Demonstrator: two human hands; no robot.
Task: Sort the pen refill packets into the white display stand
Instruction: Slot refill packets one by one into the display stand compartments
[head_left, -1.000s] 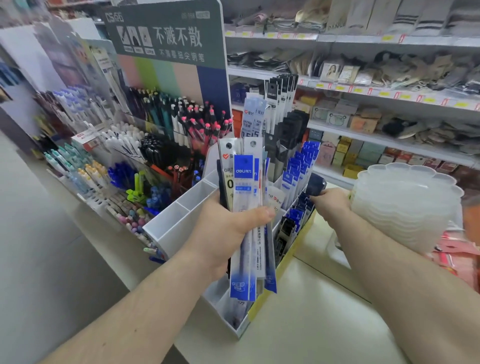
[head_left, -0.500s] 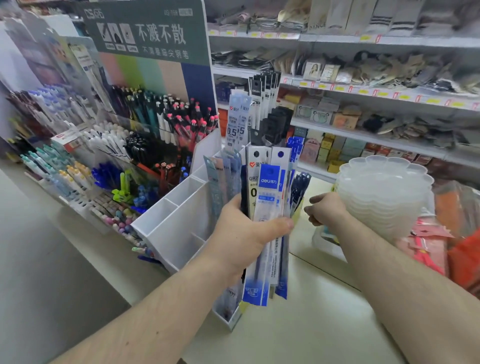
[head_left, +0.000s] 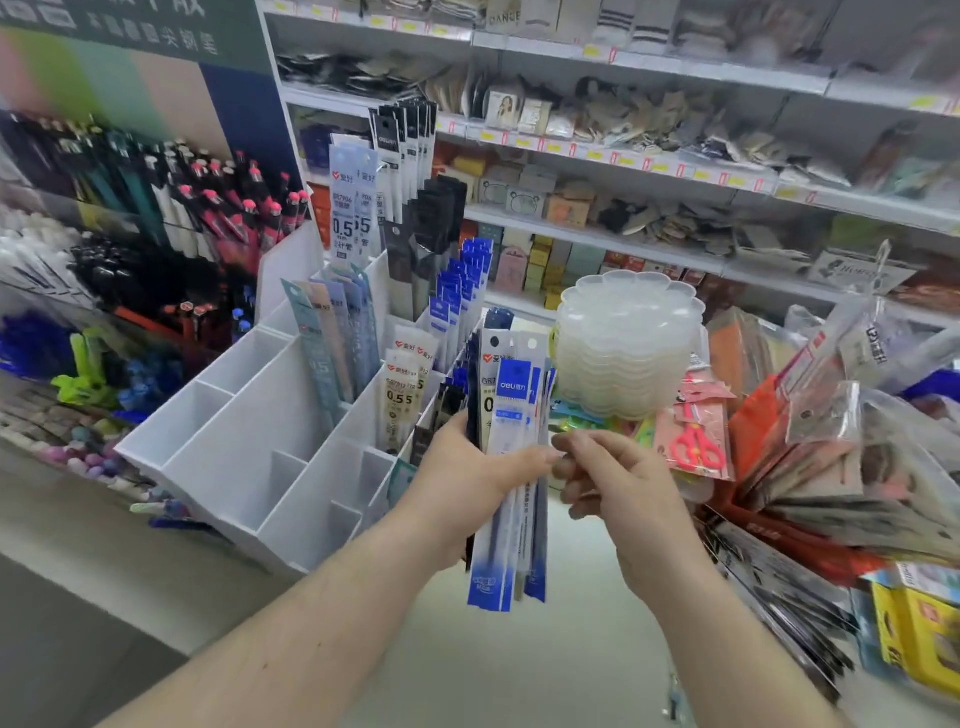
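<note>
My left hand (head_left: 467, 480) grips a bundle of long pen refill packets (head_left: 511, 410), blue-and-white ones in front, held upright just right of the white display stand (head_left: 234, 431). My right hand (head_left: 623, 483) hovers beside the bundle with loosely curled fingers. Its fingertips meet the bundle's right edge near my left thumb, and no packet shows between them. Several stand compartments hold upright refill packets (head_left: 402, 400), with taller grey-blue ones (head_left: 332, 338) behind. The stand's left and front compartments hold nothing.
A stack of clear scalloped plastic trays (head_left: 628, 343) stands right behind the bundle. Packaged goods and pink scissors (head_left: 696, 447) crowd the right side. A pen display rack (head_left: 156, 208) fills the left. Store shelves (head_left: 623, 156) run along the back.
My right hand has pulled back from the stand's far right side to the bundle. My left hand and the bundle have shifted right, away from the stand. The camera has turned right.
</note>
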